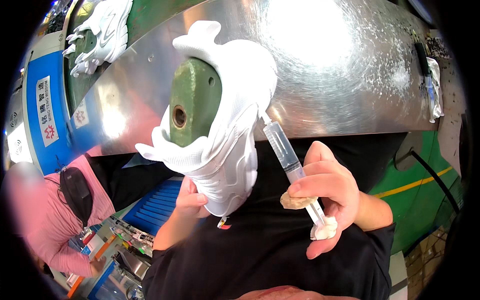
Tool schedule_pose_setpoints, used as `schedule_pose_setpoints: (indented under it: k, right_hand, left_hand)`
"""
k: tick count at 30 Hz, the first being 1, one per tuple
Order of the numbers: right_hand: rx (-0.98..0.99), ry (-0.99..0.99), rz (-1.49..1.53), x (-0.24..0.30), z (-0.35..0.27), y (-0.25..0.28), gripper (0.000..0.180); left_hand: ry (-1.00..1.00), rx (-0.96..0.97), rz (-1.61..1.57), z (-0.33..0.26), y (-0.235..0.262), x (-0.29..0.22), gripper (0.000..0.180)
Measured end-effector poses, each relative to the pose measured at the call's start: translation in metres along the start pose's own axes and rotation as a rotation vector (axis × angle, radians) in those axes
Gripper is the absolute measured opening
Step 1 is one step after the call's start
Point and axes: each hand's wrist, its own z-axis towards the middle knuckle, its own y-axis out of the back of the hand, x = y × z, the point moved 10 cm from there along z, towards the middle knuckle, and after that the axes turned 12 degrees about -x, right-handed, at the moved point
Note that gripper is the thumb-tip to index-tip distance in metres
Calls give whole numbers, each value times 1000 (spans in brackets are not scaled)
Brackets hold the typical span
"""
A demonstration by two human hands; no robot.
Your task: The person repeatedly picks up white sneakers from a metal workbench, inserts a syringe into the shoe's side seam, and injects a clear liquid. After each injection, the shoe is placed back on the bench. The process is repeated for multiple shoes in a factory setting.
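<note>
Metal bench (360,95) gleaming across top of frame; at centre, left hand (191,201) gripping white shoe (232,150) on green last (197,92), right hand (330,192) pinching syringe (283,150), nozzle nearing shoe's side. Work apparently underway, unfinished; clear liquid filling part of barrel.

Bright room, hard glare off the steel table (330,112), fisheye bend at the rim.
From where I stand: light looks overhead, bouncing straight back; far-middle steel clips to white, smaller hot patch at left, plus a soft pink reflection. White shoe (237,107) runs very bright, seams and mesh readable. Syringe (284,149) fairly crisp, small highlights on the barrel. Black shirt (270,245) goes dark, little fold detail. Blue panel (61,100) bows, black vignette around. Head of the person in pink (55,240) is a smooth blur.
</note>
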Motion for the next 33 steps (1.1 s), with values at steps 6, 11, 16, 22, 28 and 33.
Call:
schedule_pose_setpoints:
  k: [6,11,16,22,28,33]
  right_hand:
    - [-32,-10,30,6,0,-4,76]
    - [29,-14,9,11,0,-12,79]
    - [80,-84,13,17,0,-15,80]
    - [129,-279,56,32,-10,-8,80]
    - [120,-465,73,57,-24,8,78]
    - [139,-489,-51,81,-31,18,76]
  left_hand:
    - [73,23,-27,3,-11,12,102]
    - [93,175,-39,8,-23,20,95]
    - [178,281,-146,12,-21,38,86]
    - [248,445,-77,6,-39,38,67]
    - [429,403,-297,12,-51,62,59]
    - [277,392,-6,21,-69,56,45]
